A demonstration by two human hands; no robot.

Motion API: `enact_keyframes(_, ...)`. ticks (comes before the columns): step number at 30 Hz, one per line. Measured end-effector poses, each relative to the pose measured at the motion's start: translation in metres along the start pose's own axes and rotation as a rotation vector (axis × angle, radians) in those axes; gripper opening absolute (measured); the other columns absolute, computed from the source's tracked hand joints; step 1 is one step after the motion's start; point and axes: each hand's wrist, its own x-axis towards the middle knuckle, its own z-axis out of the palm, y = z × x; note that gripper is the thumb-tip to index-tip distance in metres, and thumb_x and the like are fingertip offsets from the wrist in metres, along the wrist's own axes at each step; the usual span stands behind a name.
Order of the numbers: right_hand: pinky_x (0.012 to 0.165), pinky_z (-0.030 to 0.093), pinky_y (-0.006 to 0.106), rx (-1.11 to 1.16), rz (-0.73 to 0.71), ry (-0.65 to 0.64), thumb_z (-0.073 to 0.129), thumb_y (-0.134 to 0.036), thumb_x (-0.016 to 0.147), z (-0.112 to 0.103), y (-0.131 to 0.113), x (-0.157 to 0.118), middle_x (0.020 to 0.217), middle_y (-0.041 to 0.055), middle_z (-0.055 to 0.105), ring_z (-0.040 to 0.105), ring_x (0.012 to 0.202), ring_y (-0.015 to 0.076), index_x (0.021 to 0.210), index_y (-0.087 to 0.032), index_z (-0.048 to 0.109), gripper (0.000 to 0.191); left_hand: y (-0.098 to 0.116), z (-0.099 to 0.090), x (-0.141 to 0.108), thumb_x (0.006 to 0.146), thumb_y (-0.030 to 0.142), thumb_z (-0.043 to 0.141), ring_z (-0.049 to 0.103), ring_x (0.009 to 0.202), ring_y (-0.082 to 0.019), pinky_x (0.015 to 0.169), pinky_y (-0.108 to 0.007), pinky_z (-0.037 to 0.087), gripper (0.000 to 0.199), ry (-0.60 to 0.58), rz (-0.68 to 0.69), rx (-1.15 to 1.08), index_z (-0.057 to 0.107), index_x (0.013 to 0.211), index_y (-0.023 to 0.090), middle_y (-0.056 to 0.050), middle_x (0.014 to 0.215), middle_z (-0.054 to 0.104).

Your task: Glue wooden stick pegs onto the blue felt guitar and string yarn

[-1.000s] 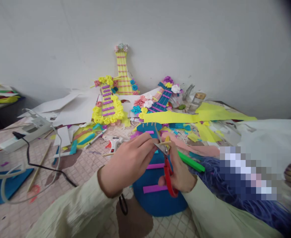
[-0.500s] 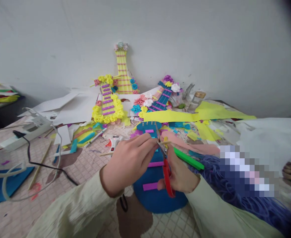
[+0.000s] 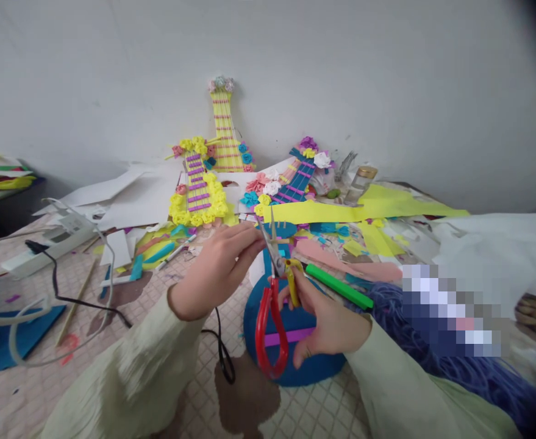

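My left hand [image 3: 224, 265] is closed, its fingertips pinching a thin wooden stick [image 3: 282, 241] whose pale end shows to the right. Scissors [image 3: 271, 341] with one red and one yellow handle are in my right hand [image 3: 329, 314]; the thumb is spread away from the red loop. The scissor blades are parted around the stick, close to my left fingertips. Below lies a blue guitar-shaped cutout [image 3: 313, 372] with purple strips across it and short pegs along its far end. My hands and the scissors hide part of it.
Flower-trimmed toy guitars [image 3: 197, 189] lean near the wall. A green stick [image 3: 339, 286] and blue yarn [image 3: 400, 323] lie right. Yellow paper [image 3: 313, 213] stretches behind the cutout. A power strip [image 3: 50, 247] and cables sit left; a glass jar [image 3: 361, 186] stands at the back.
Both hands have shifted left with the stick and scissors. The scissors have turned, the red loop swinging left and the right thumb coming off it. A glue gun is now hidden behind my left hand.
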Motion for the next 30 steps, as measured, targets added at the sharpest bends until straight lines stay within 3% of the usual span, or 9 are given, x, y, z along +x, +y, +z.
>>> enact_keyframes(6, 0.054, 0.039, 0.024, -0.071, 0.110, 0.103, 0.076, -0.029, 0.055, 0.006, -0.009, 0.007, 0.088, -0.0007, 0.038, 0.032, 0.058, 0.0079, 0.119, -0.024, 0.021, 0.084, -0.007, 0.005, 0.002, 0.088, 0.021, 0.036, 0.049, 0.075, -0.014, 0.069, -0.027, 0.039, 0.021, -0.024, -0.037, -0.087, 0.054, 0.079, 0.014, -0.004, 0.077, 0.054)
enact_keyframes(11, 0.053, 0.036, 0.023, -0.091, 0.055, 0.055, 0.081, -0.031, 0.046, 0.005, -0.008, 0.008, 0.083, -0.0027, 0.035, 0.032, 0.060, 0.0085, 0.121, -0.025, 0.014, 0.101, -0.009, 0.005, 0.002, 0.088, 0.021, 0.038, 0.049, 0.075, -0.012, 0.069, -0.025, 0.039, 0.019, -0.028, -0.028, -0.142, 0.054, 0.080, 0.015, -0.003, 0.079, 0.054)
enact_keyframes(16, 0.046, 0.033, 0.022, -0.046, 0.074, 0.090, 0.080, -0.041, 0.045, 0.007, -0.003, 0.007, 0.079, -0.0027, 0.034, 0.031, 0.057, 0.0085, 0.127, -0.023, 0.013, 0.107, -0.012, 0.003, 0.002, 0.088, 0.022, 0.038, 0.051, 0.075, -0.013, 0.070, -0.026, 0.041, 0.020, -0.050, -0.059, -0.172, 0.056, 0.084, 0.015, -0.003, 0.080, 0.057)
enact_keyframes(22, 0.056, 0.041, 0.028, -0.161, -0.028, 0.268, 0.075, -0.060, 0.035, 0.004, 0.000, 0.001, 0.081, 0.0003, 0.038, 0.038, 0.064, 0.0129, 0.128, -0.019, 0.020, 0.116, -0.013, 0.005, 0.001, 0.084, 0.013, 0.041, 0.055, 0.083, -0.014, 0.076, -0.027, 0.042, 0.019, -0.054, 0.006, -0.191, 0.058, 0.090, 0.017, -0.004, 0.088, 0.062)
enact_keyframes(26, 0.066, 0.045, 0.034, -0.128, 0.077, 0.264, 0.069, -0.068, 0.035, 0.004, -0.005, 0.001, 0.088, 0.0041, 0.041, 0.046, 0.073, 0.0180, 0.127, -0.018, 0.021, 0.115, -0.009, 0.004, 0.002, 0.087, 0.017, 0.040, 0.053, 0.077, -0.012, 0.073, -0.026, 0.042, 0.017, -0.058, 0.016, -0.177, 0.057, 0.087, 0.016, -0.003, 0.083, 0.060)
enact_keyframes(30, 0.080, 0.044, 0.042, -0.189, 0.183, 0.251, 0.075, -0.060, 0.035, 0.008, -0.013, 0.003, 0.102, 0.0100, 0.043, 0.049, 0.094, 0.0273, 0.130, -0.019, 0.016, 0.119, -0.002, 0.004, 0.002, 0.087, 0.017, 0.039, 0.053, 0.077, -0.012, 0.070, -0.025, 0.042, 0.018, -0.078, 0.007, -0.149, 0.056, 0.082, 0.015, -0.004, 0.082, 0.059)
